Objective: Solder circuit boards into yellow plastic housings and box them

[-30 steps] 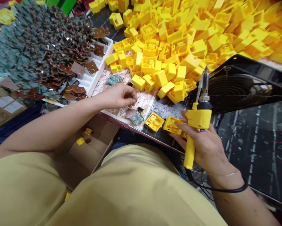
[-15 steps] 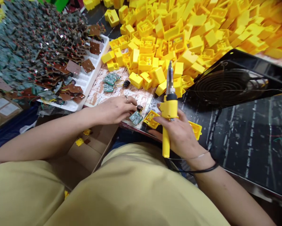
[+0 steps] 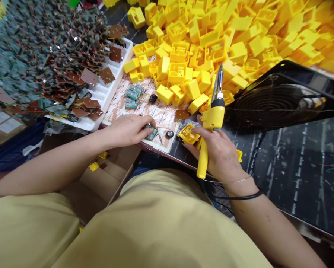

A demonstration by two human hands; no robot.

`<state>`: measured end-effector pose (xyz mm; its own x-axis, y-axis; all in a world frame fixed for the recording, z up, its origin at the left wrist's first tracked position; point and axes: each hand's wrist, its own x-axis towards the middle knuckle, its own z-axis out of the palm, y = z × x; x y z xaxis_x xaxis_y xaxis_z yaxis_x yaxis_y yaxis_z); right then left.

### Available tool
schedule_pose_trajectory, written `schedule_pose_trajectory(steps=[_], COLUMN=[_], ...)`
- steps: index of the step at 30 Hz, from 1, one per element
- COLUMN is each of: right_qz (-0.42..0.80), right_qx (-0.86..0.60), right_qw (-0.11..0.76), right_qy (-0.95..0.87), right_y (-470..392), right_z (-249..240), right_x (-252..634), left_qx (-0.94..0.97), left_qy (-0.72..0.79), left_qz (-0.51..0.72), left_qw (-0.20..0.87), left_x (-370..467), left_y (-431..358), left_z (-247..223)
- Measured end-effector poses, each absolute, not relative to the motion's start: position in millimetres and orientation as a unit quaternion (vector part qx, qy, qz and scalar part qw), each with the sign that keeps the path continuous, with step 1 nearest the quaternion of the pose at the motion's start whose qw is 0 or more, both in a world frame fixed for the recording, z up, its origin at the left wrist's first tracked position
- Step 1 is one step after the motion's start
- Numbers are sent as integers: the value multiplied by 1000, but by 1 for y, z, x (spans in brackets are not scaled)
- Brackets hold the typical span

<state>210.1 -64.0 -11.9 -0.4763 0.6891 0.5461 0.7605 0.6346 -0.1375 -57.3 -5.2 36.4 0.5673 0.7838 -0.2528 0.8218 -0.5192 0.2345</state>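
Observation:
A small green circuit board (image 3: 151, 133) is pinched under the fingers of my left hand (image 3: 133, 128), low over the patterned sheet. A thin wire runs from it towards a round black part (image 3: 169, 134) lying on the sheet. My right hand (image 3: 221, 154) grips a yellow soldering gun (image 3: 213, 116), its metal tip pointing up and away. Fingertips of the same hand touch an open yellow plastic housing (image 3: 189, 134); whether they grip it I cannot tell. Beyond this housing lies a brown board (image 3: 183, 114).
Yellow housings (image 3: 180, 52) are heaped at the back. Circuit boards with wires pile up over a white foam tray (image 3: 118, 69) at left. A black fan (image 3: 273, 98) leans at right. Several green boards (image 3: 134, 93) lie beyond my left hand. Below the table edge is a cardboard box (image 3: 105, 182).
My left hand has drawn the green board left, away from the housing. The soldering gun has shifted right and tilts more. A brown board now shows beyond the housing.

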Motion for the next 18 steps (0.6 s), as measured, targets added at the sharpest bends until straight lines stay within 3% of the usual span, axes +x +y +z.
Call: schedule_pose_trajectory(steps=[8,18], right_qz=[-60,-43], right_qx=[-418,-458], right_qw=[296,321], right_qy=[-857,-828], right_y=[-70,-91], right_z=[-1,-3], right_x=[215,255], left_qx=[888,848], left_qy=[442,455], left_qz=[-3,140], left_qw=[126,235], left_x=[-49,-35], left_y=[-3,6], left_z=[31,5])
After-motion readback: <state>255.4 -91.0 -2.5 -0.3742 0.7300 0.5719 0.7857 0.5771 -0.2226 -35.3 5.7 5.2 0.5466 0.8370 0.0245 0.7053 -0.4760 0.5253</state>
